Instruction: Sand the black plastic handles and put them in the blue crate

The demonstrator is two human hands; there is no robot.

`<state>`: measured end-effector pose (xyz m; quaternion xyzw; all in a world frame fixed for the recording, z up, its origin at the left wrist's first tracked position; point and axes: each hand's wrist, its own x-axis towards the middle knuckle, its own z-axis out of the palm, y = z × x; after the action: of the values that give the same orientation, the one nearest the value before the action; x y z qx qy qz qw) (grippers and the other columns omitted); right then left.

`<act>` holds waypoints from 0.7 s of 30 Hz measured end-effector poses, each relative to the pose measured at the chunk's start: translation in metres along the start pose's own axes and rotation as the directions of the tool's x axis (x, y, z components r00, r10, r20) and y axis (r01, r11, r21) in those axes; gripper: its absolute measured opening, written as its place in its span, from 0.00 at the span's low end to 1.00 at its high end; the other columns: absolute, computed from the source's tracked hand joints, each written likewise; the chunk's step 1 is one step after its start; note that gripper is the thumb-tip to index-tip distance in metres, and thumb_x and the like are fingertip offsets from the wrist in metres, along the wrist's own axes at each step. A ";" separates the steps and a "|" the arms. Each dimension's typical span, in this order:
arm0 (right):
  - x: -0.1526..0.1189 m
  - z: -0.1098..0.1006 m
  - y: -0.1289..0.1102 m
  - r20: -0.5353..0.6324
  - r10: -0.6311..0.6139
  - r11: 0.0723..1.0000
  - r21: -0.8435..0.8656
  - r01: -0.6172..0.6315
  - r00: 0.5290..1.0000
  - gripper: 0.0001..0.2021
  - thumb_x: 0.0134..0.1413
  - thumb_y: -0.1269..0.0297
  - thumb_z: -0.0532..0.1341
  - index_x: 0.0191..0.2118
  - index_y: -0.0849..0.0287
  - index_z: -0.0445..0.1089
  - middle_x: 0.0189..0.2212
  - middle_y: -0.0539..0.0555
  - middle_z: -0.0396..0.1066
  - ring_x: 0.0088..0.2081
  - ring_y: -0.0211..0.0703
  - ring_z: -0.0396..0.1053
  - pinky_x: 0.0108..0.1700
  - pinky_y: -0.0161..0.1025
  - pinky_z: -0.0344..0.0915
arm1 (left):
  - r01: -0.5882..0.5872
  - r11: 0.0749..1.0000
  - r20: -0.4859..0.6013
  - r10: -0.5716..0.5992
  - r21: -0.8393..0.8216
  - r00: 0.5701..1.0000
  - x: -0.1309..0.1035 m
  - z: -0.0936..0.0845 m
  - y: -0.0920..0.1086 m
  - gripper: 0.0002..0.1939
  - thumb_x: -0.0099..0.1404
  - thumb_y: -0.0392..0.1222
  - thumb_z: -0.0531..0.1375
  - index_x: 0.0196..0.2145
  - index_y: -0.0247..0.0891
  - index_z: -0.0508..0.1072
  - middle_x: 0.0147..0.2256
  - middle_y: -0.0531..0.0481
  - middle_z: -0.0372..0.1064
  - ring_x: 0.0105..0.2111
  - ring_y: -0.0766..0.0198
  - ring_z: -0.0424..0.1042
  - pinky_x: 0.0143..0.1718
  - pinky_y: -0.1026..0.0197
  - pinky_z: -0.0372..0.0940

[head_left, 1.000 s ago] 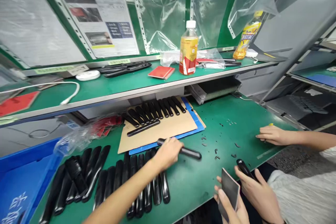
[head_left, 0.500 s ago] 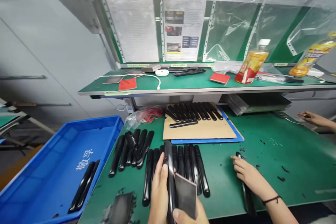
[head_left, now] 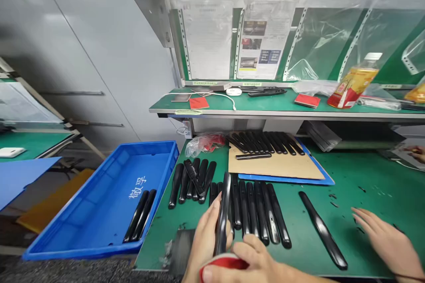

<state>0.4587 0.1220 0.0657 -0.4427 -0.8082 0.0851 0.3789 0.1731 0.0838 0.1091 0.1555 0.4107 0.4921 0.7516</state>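
My left hand (head_left: 205, 235) is closed around a long, glossy black plastic handle-like piece (head_left: 223, 210), held tilted upright above the bench. In my right hand (head_left: 257, 258) is a thin red-backed sanding pad (head_left: 227, 261), bent and pressed at the lower end of that piece. Behind my hands lies a row of similar black pieces (head_left: 252, 208) on the green bench. Further left a second group of black pieces (head_left: 195, 181) lies with one across the top. A dark grey pad (head_left: 182, 252) with black dust around it sits left of my left hand.
A blue bin (head_left: 99, 212) with two black pieces stands at left. Cardboard (head_left: 279, 166) bears more pieces. One black piece (head_left: 323, 230) lies at right, near a co-worker's hand (head_left: 388, 239). A shelf (head_left: 259, 104) holds red pads and a bottle (head_left: 353, 82).
My view has swung left. The sanding pad has turned from its grey face to its red back and bent around the piece's lower end. The co-worker's hand has left the black piece at right.
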 end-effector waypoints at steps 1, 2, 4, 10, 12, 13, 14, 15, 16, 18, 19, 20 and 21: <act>0.021 0.011 -0.009 0.012 0.032 0.999 0.001 -0.032 0.999 0.10 0.67 0.56 0.59 0.51 0.47 0.72 0.57 0.57 0.69 0.52 0.46 0.70 0.51 0.47 0.73 | 0.006 1.000 0.020 -0.006 0.009 1.000 -0.004 -0.005 0.000 0.33 0.55 0.56 0.72 0.56 0.40 0.76 0.18 0.59 0.60 0.14 0.73 0.56 0.15 0.69 0.52; 0.040 0.019 -0.018 0.014 0.066 0.998 0.000 -0.066 0.998 0.14 0.67 0.55 0.60 0.54 0.50 0.70 0.58 0.58 0.68 0.53 0.48 0.70 0.53 0.51 0.72 | 0.018 1.000 0.061 -0.019 0.021 0.998 -0.009 -0.011 0.000 0.33 0.55 0.55 0.73 0.56 0.40 0.76 0.17 0.58 0.60 0.14 0.73 0.56 0.15 0.69 0.51; 0.066 0.028 -0.034 0.018 0.138 0.990 -0.004 -0.138 0.990 0.16 0.68 0.61 0.58 0.59 0.49 0.68 0.61 0.58 0.67 0.54 0.50 0.69 0.57 0.57 0.68 | 0.055 0.998 0.209 -0.058 0.022 0.976 -0.019 -0.024 0.001 0.32 0.54 0.52 0.74 0.55 0.38 0.77 0.17 0.56 0.62 0.14 0.72 0.58 0.16 0.69 0.52; 0.048 0.029 -0.088 0.086 0.460 0.777 0.443 -0.448 0.884 0.27 0.60 0.68 0.53 0.63 0.46 0.66 0.54 0.54 0.73 0.52 0.49 0.69 0.57 0.51 0.63 | 0.156 0.918 0.348 -0.021 -0.365 0.937 -0.009 -0.033 0.025 0.18 0.69 0.40 0.60 0.56 0.42 0.73 0.37 0.45 0.77 0.36 0.62 0.78 0.32 0.66 0.71; 0.033 0.034 -0.101 0.223 0.545 0.471 0.717 -0.515 0.808 0.26 0.60 0.60 0.52 0.63 0.51 0.66 0.39 0.54 0.74 0.37 0.45 0.69 0.43 0.43 0.67 | 0.179 0.926 0.223 -0.107 -0.333 0.969 0.004 -0.025 0.029 0.21 0.71 0.39 0.57 0.61 0.45 0.66 0.46 0.44 0.76 0.37 0.63 0.78 0.28 0.67 0.70; 0.028 0.037 -0.106 0.282 0.543 0.358 0.775 -0.521 0.791 0.27 0.61 0.57 0.51 0.64 0.53 0.64 0.35 0.53 0.72 0.31 0.43 0.67 0.38 0.41 0.66 | 0.178 0.944 0.153 -0.139 -0.279 0.978 0.008 -0.022 0.029 0.22 0.72 0.42 0.57 0.62 0.45 0.63 0.44 0.45 0.76 0.31 0.65 0.77 0.22 0.68 0.67; 0.025 0.039 -0.109 0.318 0.528 0.303 0.796 -0.525 0.787 0.28 0.62 0.54 0.51 0.66 0.52 0.62 0.35 0.53 0.72 0.30 0.42 0.65 0.36 0.41 0.66 | 0.163 0.963 0.089 -0.147 -0.213 0.985 0.012 -0.019 0.027 0.23 0.72 0.45 0.58 0.62 0.44 0.62 0.39 0.46 0.77 0.24 0.67 0.74 0.18 0.69 0.63; 0.023 0.040 -0.112 0.321 0.510 0.314 0.794 -0.520 0.798 0.28 0.64 0.51 0.50 0.67 0.51 0.60 0.40 0.55 0.72 0.32 0.43 0.67 0.37 0.41 0.67 | 0.139 0.981 0.040 -0.135 -0.135 0.990 0.013 -0.017 0.025 0.25 0.71 0.48 0.60 0.63 0.43 0.62 0.35 0.49 0.76 0.20 0.69 0.70 0.16 0.70 0.60; 0.023 0.040 -0.114 0.291 0.490 0.385 0.773 -0.504 0.822 0.28 0.65 0.50 0.50 0.68 0.49 0.58 0.48 0.57 0.72 0.39 0.46 0.70 0.42 0.43 0.68 | 0.107 0.993 0.013 -0.106 -0.053 0.994 0.012 -0.016 0.022 0.29 0.68 0.49 0.63 0.63 0.43 0.61 0.31 0.50 0.75 0.17 0.70 0.68 0.14 0.70 0.58; 0.025 0.038 -0.116 0.158 0.413 0.633 0.658 -0.407 0.897 0.27 0.68 0.50 0.49 0.69 0.44 0.56 0.65 0.56 0.60 0.59 0.53 0.65 0.57 0.50 0.66 | 0.034 0.996 0.023 -0.036 0.084 0.999 0.008 -0.017 0.015 0.36 0.63 0.49 0.69 0.65 0.45 0.61 0.28 0.52 0.74 0.14 0.72 0.65 0.14 0.71 0.56; 0.027 0.037 -0.117 0.075 0.330 0.766 0.561 -0.313 0.941 0.26 0.69 0.51 0.50 0.69 0.43 0.56 0.70 0.54 0.52 0.66 0.55 0.57 0.63 0.54 0.61 | 0.013 0.993 0.051 -0.019 0.113 0.999 0.005 -0.019 0.012 0.39 0.60 0.49 0.71 0.65 0.45 0.62 0.26 0.53 0.73 0.13 0.73 0.63 0.13 0.72 0.55; 0.029 0.037 -0.119 0.006 0.208 0.878 0.440 -0.190 0.978 0.26 0.69 0.53 0.51 0.70 0.42 0.55 0.73 0.53 0.47 0.69 0.56 0.52 0.66 0.57 0.57 | 0.011 0.994 0.079 -0.020 0.105 0.997 0.003 -0.020 0.010 0.40 0.57 0.49 0.73 0.64 0.45 0.64 0.24 0.54 0.72 0.13 0.74 0.63 0.14 0.72 0.55; 0.031 0.038 -0.121 -0.032 0.065 0.949 0.311 -0.052 0.997 0.27 0.68 0.55 0.53 0.70 0.43 0.53 0.73 0.53 0.47 0.69 0.57 0.53 0.66 0.59 0.56 | 0.026 0.997 0.101 -0.033 0.069 0.994 0.001 -0.022 0.008 0.40 0.55 0.48 0.74 0.63 0.45 0.67 0.22 0.54 0.71 0.14 0.73 0.64 0.15 0.72 0.56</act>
<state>0.3442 0.0818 0.1131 -0.4032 -0.7634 0.2126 0.4576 0.1511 0.0849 0.1002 0.1996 0.3904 0.4581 0.7732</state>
